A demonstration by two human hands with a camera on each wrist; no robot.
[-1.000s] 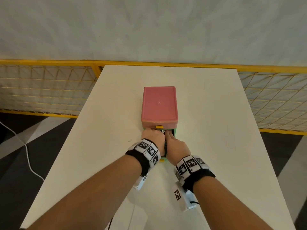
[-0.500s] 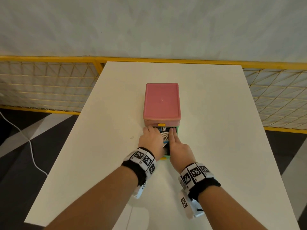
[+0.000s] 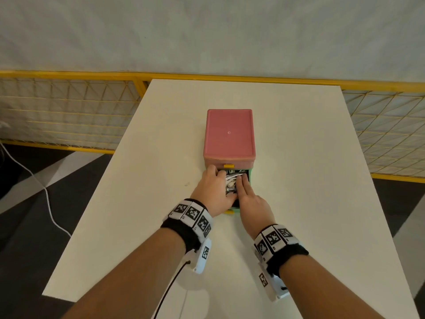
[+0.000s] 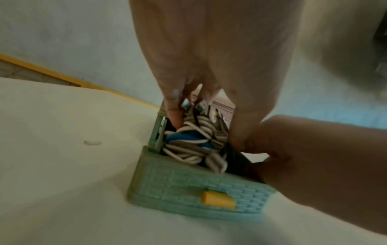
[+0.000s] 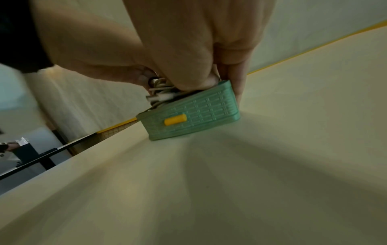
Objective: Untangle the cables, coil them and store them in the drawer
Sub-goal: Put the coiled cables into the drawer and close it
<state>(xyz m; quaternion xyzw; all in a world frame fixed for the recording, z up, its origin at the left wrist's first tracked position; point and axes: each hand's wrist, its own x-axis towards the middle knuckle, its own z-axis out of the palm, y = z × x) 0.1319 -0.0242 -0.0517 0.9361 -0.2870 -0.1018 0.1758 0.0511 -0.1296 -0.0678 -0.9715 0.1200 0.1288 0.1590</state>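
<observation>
A pink drawer box point(image 3: 230, 134) stands mid-table with its green bottom drawer point(image 3: 251, 178) pulled out toward me. White and blue coiled cables point(image 4: 194, 142) fill the drawer point(image 4: 199, 187), which has a yellow knob point(image 4: 217, 199). My left hand point(image 3: 215, 185) reaches in from the left, a finger point(image 4: 173, 116) and the thumb either side of the bundle. My right hand point(image 3: 247, 194) lies with straight fingers on the cables point(image 3: 231, 180). In the right wrist view its fingers point(image 5: 188, 79) press the cables point(image 5: 161, 96) down, one finger outside the drawer point(image 5: 194, 112).
The white table point(image 3: 299, 203) reaches to a yellow mesh fence point(image 3: 69, 116) at the far side and both flanks. A second yellow knob point(image 3: 228, 166) marks the shut drawer above. A white cord point(image 3: 46, 196) trails over the dark floor at the left.
Both hands have drawn slightly apart over the drawer, so the cables show between them. The left fingers now dip in at the drawer's back left. The drawer stays pulled out.
</observation>
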